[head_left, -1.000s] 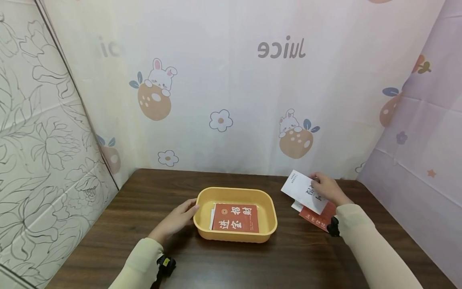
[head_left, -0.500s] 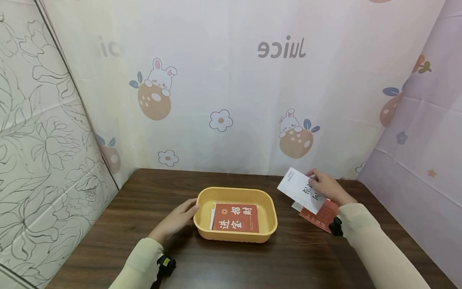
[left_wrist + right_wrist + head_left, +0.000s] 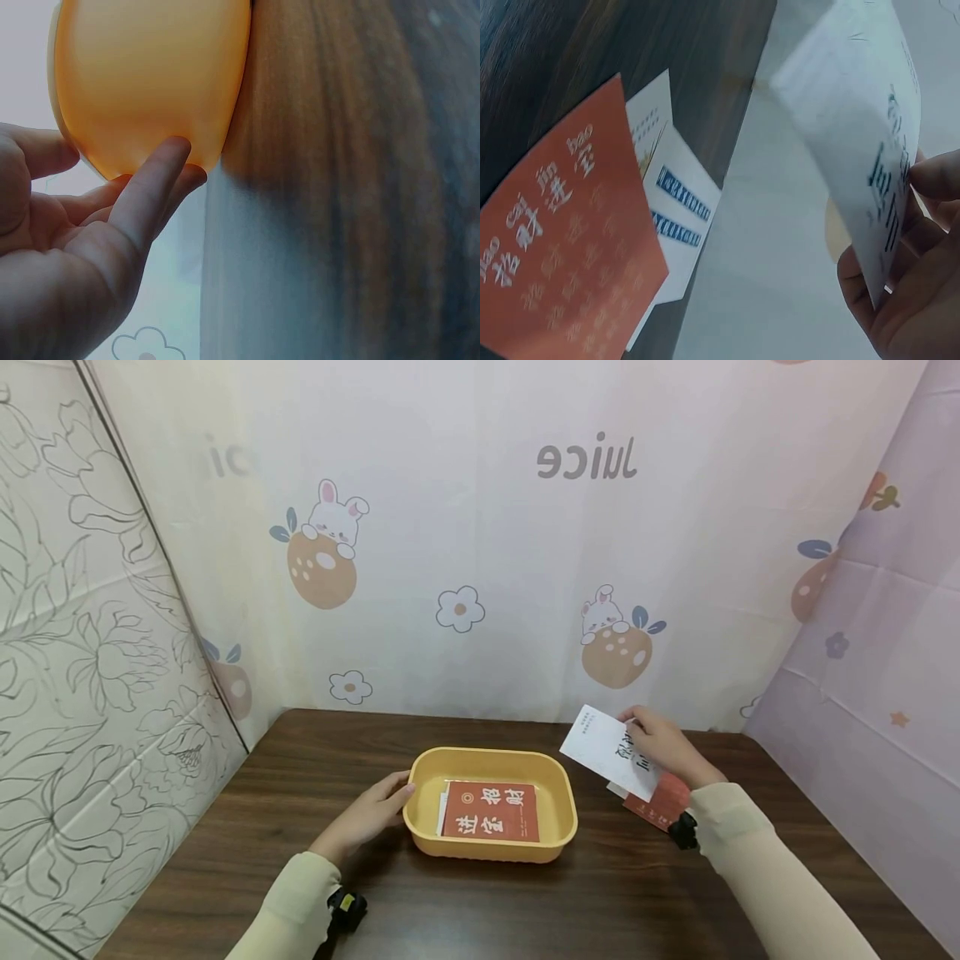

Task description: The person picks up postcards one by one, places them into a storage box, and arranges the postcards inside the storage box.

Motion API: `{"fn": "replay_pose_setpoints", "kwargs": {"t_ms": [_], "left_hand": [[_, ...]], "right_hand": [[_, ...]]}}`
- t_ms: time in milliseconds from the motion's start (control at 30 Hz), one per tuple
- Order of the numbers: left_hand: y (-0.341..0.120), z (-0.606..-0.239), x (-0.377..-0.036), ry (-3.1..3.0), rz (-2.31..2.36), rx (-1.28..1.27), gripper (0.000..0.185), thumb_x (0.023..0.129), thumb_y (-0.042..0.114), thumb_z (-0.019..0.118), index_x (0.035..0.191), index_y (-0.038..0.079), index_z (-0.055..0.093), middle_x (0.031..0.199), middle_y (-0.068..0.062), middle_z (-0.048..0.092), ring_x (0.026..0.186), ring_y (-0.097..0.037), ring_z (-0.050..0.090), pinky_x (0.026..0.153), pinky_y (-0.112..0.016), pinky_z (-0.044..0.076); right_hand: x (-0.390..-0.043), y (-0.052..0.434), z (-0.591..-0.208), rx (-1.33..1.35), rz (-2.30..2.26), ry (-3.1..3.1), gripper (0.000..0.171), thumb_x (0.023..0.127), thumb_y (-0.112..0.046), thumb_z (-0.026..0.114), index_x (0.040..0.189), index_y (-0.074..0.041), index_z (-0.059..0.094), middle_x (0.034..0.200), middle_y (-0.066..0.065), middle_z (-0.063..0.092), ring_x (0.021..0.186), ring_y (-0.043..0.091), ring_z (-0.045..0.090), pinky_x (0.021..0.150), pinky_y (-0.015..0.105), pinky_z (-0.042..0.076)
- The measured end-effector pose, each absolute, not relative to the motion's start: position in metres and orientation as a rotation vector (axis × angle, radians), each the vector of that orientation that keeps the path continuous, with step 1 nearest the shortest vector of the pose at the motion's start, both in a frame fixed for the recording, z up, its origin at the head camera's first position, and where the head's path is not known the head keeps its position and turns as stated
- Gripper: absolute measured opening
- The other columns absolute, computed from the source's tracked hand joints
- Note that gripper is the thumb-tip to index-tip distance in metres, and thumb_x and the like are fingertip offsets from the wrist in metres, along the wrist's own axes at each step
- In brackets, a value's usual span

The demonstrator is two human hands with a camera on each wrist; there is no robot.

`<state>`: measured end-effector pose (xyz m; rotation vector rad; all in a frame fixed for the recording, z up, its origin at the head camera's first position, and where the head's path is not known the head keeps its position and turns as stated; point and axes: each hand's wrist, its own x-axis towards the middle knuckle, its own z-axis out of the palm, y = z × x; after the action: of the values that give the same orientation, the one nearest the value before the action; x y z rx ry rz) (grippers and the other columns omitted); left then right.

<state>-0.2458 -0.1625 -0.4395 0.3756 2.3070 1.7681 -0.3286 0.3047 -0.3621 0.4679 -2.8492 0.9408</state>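
My left hand (image 3: pixel 369 817) holds the left end of a yellow plastic tray (image 3: pixel 564 810). In the left wrist view, the fingers (image 3: pixel 154 187) press on its outer wall, with the thumb by the rim. A red card (image 3: pixel 491 812) with white Chinese characters lies in the tray, over a white edge. To the right, my right hand (image 3: pixel 663 745) pinches a white card (image 3: pixel 603 747) with black characters, tilted above the table. Below it on the table are another red card (image 3: pixel 577 240) and several white cards (image 3: pixel 679 210), partly hidden in the head view.
The dark wooden table (image 3: pixel 465 910) ends at a pale curtain (image 3: pixel 480 677) printed with rabbits and flowers. A floral panel (image 3: pixel 97 652) stands on the left, and a lilac curtain (image 3: pixel 885 735) hangs on the right.
My right hand has carried the white card to the left, towards the tray and partly away from the cards on the table. My left hand and the tray have stayed in place.
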Motion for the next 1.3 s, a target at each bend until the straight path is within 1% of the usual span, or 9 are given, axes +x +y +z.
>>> {"fn": "replay_pose_setpoints", "kwargs": {"t_ms": [300,500,667,833,967,1200,1300], "left_hand": [[-0.162,-0.440,-0.248,2.316,1.767,0.364,0.050,0.109,0.025,0.046,0.151,-0.001,0.037,0.144,-0.023,0.048,0.127,-0.035,0.053,0.097,-0.044,0.053],[-0.162,-0.440,-0.249,2.329,1.766,0.364,0.052,0.109,0.027,0.047,0.151,-0.002,0.038,0.143,-0.024,0.048,0.126,-0.035,0.054,0.097,-0.045,0.053],[-0.161,-0.440,-0.248,2.327,1.766,0.360,0.050,0.110,0.025,0.046,0.151,-0.002,0.037,0.143,-0.024,0.048,0.126,-0.035,0.054,0.097,-0.044,0.053],[-0.161,-0.440,-0.247,2.319,1.766,0.364,0.052,0.109,0.026,0.046,0.151,-0.003,0.036,0.143,-0.024,0.048,0.126,-0.036,0.054,0.097,-0.045,0.052],[-0.162,-0.440,-0.247,2.332,1.764,0.354,0.050,0.109,0.025,0.046,0.151,-0.002,0.038,0.143,-0.024,0.048,0.125,-0.035,0.055,0.096,-0.044,0.053],[-0.162,-0.441,-0.247,2.318,1.768,0.359,0.049,0.110,0.024,0.045,0.151,-0.002,0.037,0.144,-0.024,0.048,0.126,-0.036,0.054,0.097,-0.045,0.053],[-0.162,-0.441,-0.247,2.320,1.767,0.356,0.049,0.109,0.025,0.046,0.151,-0.001,0.038,0.144,-0.023,0.048,0.126,-0.035,0.054,0.097,-0.044,0.053]], "right_hand": [[-0.329,0.285,-0.363,0.509,0.939,-2.833,0.028,0.107,-0.011,0.040,0.123,0.000,0.059,0.093,0.011,0.065,0.073,0.020,0.061,0.060,0.034,0.052],[-0.328,0.270,-0.370,0.561,0.968,-2.809,0.023,0.105,-0.008,0.045,0.118,-0.004,0.063,0.090,0.008,0.066,0.073,0.018,0.061,0.061,0.032,0.052],[-0.328,0.255,-0.375,0.628,0.997,-2.781,0.021,0.103,-0.006,0.049,0.115,-0.005,0.066,0.089,0.006,0.066,0.071,0.016,0.060,0.062,0.031,0.051],[-0.325,0.240,-0.371,0.637,1.051,-2.860,0.021,0.104,-0.008,0.051,0.116,-0.008,0.068,0.087,0.005,0.065,0.069,0.017,0.061,0.058,0.032,0.053],[-0.324,0.228,-0.367,0.710,1.092,-2.920,0.020,0.104,-0.010,0.053,0.115,-0.010,0.069,0.088,0.004,0.066,0.070,0.019,0.063,0.059,0.034,0.055],[-0.324,0.213,-0.364,0.872,1.108,-3.018,0.018,0.103,-0.015,0.056,0.116,-0.016,0.070,0.095,0.001,0.068,0.077,0.019,0.064,0.071,0.034,0.055],[-0.324,0.206,-0.363,0.948,1.153,-3.039,0.019,0.103,-0.019,0.057,0.118,-0.017,0.069,0.097,0.001,0.068,0.077,0.020,0.065,0.072,0.035,0.056]]}}
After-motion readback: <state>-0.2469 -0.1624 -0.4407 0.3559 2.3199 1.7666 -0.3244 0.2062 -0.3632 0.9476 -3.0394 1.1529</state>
